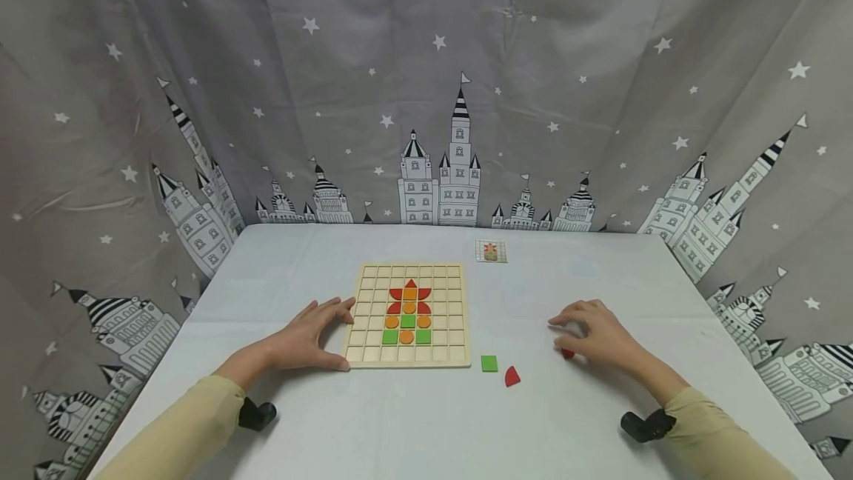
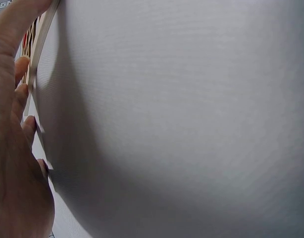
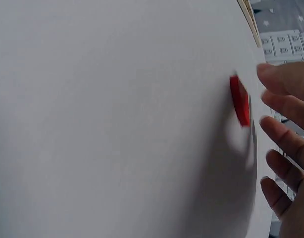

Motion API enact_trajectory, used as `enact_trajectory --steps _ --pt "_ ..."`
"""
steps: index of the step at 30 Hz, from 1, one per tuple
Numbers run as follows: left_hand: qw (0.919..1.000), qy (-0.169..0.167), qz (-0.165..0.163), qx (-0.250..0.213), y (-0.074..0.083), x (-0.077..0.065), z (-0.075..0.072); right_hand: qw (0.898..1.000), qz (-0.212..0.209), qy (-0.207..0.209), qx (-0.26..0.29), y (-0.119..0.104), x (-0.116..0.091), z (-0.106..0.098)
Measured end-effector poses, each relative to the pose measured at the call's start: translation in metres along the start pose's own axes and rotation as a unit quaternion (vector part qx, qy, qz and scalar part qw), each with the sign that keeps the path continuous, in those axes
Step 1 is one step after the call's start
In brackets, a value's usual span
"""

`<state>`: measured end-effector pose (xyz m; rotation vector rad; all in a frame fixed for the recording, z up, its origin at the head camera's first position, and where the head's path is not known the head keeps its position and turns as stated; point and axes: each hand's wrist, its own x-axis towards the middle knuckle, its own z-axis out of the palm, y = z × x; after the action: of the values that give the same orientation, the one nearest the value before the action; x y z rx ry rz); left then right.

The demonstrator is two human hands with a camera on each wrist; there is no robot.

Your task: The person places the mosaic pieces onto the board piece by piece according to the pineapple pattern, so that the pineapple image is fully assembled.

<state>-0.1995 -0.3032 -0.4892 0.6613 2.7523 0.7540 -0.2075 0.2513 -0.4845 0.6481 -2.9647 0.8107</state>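
A square wooden grid board point(image 1: 440, 352) lies on the white table, with red, orange and green pieces forming a figure in its cells. My left hand point(image 1: 308, 338) rests at the board's left side, its thumb at the near left corner and fingertips at the left edge, higher up. Off to the right, my right hand point(image 1: 596, 333) hovers with fingers spread loosely over a red piece point(image 3: 241, 101), partly hidden under it in the head view. In the right wrist view this piece lies on the table just apart from the fingertips.
Between the board and my right hand lie a green square point(image 1: 489, 364) and a red quarter-circle piece point(image 1: 512, 376). A small pattern card point(image 1: 491, 250) with a coloured figure sits behind the board, to its right. A grey curtain point(image 1: 566, 43) printed with castles and stars hangs around the table.
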Motion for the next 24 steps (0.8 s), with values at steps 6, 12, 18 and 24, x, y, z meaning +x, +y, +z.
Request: enact_trajectory --steps 6,12,18,24 --pt "1.0 0.0 0.003 0.0 -0.001 0.0 0.0 0.999 -0.002 -0.031 -0.013 0.012 -0.023 -0.005" --pt "1.0 0.0 0.004 0.002 -0.002 0.0 0.0 1.0 -0.02 -0.009 -0.011 0.012 -0.026 -0.001" --pt "1.0 0.001 0.004 -0.001 -0.002 0.001 0.0 1.0 -0.019 0.009 -0.008 0.008 -0.023 0.004" --pt "1.0 0.002 0.005 0.003 -0.001 0.0 0.0 1.0 -0.017 0.019 -0.01 0.009 -0.022 0.009"
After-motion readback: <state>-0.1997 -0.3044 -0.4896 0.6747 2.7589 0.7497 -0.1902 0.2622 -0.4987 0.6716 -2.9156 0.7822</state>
